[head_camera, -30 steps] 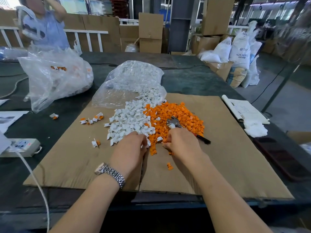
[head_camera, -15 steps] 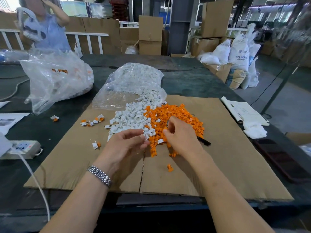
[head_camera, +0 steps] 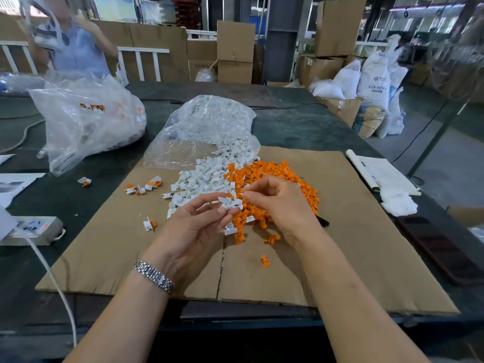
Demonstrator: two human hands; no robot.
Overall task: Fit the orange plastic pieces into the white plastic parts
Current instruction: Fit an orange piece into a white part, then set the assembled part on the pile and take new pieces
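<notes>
Pinching a white part [head_camera: 230, 203], the left hand [head_camera: 199, 226] meets the right hand [head_camera: 277, 200], its curled grip's contents hidden.

Light: bright, diffuse daylight from windows far beyond the hands [head_camera: 230, 213].
Shadows: faint, soft.
Focus: sharp near hands.
Edges: wide-angle bending; upper corners smeared.

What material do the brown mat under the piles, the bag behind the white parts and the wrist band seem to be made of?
Mat: looks like corrugated cardboard, matte brown, with a fold seam and a raw cut edge.
Bag: thin clear plastic film, glossy and crinkled; the white parts show through it.
Band: probably polished metal, since its small links shine silver.
</notes>
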